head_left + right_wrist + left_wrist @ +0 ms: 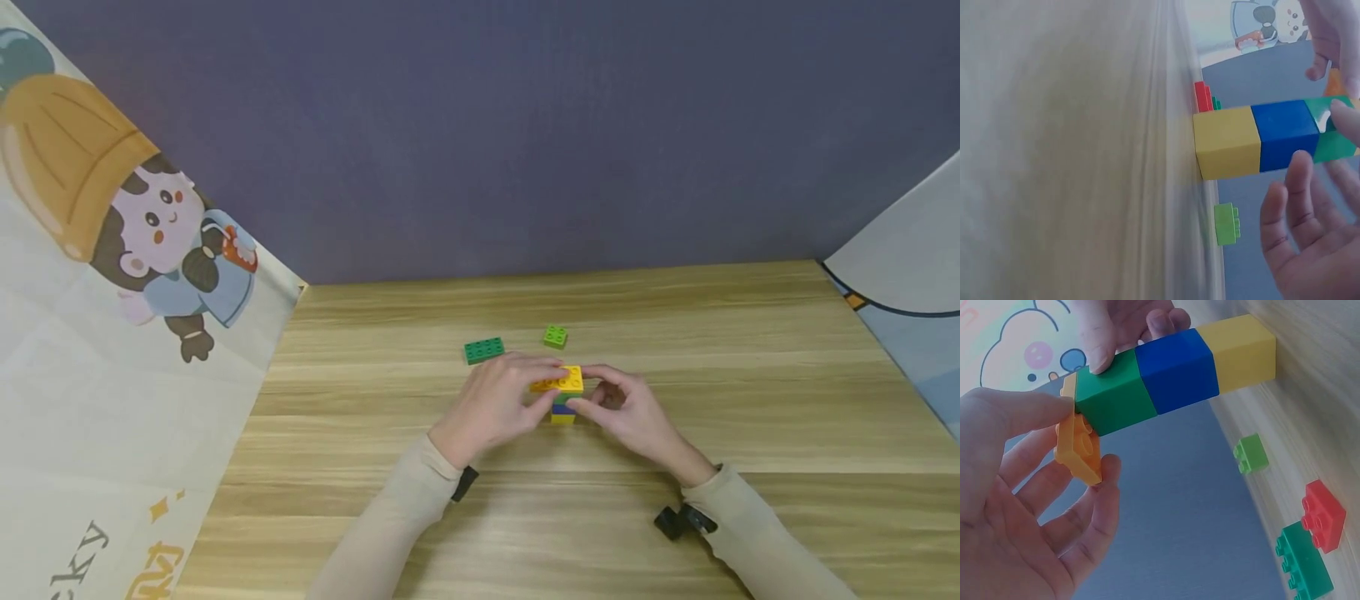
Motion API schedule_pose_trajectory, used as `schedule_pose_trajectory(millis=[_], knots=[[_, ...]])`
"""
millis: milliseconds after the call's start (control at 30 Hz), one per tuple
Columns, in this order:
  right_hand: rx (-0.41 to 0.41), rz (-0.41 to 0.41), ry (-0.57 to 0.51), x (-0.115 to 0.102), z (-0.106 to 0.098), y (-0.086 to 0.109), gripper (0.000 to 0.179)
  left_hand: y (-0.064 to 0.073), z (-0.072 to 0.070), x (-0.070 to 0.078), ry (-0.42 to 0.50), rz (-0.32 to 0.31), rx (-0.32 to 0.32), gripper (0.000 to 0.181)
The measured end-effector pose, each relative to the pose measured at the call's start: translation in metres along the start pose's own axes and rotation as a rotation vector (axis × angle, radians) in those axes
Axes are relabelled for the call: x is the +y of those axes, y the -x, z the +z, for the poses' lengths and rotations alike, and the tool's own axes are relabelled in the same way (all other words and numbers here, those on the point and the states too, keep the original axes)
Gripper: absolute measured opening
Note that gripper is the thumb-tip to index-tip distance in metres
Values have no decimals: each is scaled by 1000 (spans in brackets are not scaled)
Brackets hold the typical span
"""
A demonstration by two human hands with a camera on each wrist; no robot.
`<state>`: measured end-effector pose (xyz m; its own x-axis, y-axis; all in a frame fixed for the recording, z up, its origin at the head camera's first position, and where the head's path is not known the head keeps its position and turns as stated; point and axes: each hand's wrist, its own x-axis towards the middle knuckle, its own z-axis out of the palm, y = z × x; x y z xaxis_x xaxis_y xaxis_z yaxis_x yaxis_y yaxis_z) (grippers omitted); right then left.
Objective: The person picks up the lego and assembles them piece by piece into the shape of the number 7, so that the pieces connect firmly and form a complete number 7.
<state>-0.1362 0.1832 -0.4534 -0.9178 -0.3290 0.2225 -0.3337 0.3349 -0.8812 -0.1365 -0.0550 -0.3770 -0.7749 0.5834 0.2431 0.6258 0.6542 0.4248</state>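
Nearest: two pale sleeves, left sleeve (390, 521) and right sleeve (765, 533), black wrist units at the cuffs. Beyond them the hands, meeting at one column of bricks. Left hand (491, 408): thumb and fingers curled in, pinching the orange-yellow brick (570, 381) at the top, which overhangs to the left, hollow underside showing. Right hand (637, 412): fingers bent, thumb and forefinger holding the green brick (1116, 390) just beneath, the other fingers loosely bent. Below that, blue brick (1175, 372), then yellow brick (1241, 353) at the foot; column looks upright on the desk (750, 358). Handling, by judgement: hard moulded plastic, light, stiff, unlikely to break; smooth sides a little slippery. Best hold for the top piece is its long sides, over the column; pressing on the overhang could lever it off or tip the narrow stack. Flat faces of the green brick suit a steadying hold. Whether the top brick is fully seated, cannot tell. Farther out: dark green brick (483, 350), red brick (1324, 515) close by it, lime brick (556, 336) apart. Farthest, dark blue backdrop (525, 142).
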Motion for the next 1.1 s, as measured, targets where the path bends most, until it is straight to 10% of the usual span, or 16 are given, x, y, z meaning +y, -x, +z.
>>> schedule_pose_trajectory(millis=[1100], knots=[[32,-54,-85,-17,-3,-4,38,2,3,-3,7,54,43,29]])
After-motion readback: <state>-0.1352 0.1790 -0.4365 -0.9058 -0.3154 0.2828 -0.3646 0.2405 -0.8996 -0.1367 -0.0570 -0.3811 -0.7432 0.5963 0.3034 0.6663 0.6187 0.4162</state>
